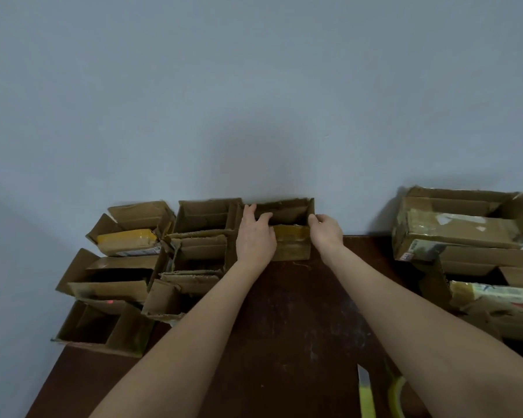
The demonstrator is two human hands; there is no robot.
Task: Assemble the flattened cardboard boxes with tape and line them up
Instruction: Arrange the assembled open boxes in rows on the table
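Small open-topped cardboard box [293,250], brown and corrugated, with a glossy band of yellowish tape [292,233] across its front, upright against the matte blue-grey wall [254,101] at the back edge of a dark, scuffed wooden table [299,321]. Grasped at its left end by the left hand [255,236], fingers curled over the rim into the opening; pinched at its right corner by the right hand [325,229]. Just left of the box, touching it, a cluster of similar open rectangular boxes [206,221] with ragged flaps. Well to its right, a larger, tape-patched box [459,227]. Nearer than the box, low in view, a yellow-green tool [367,399], kind unclear.
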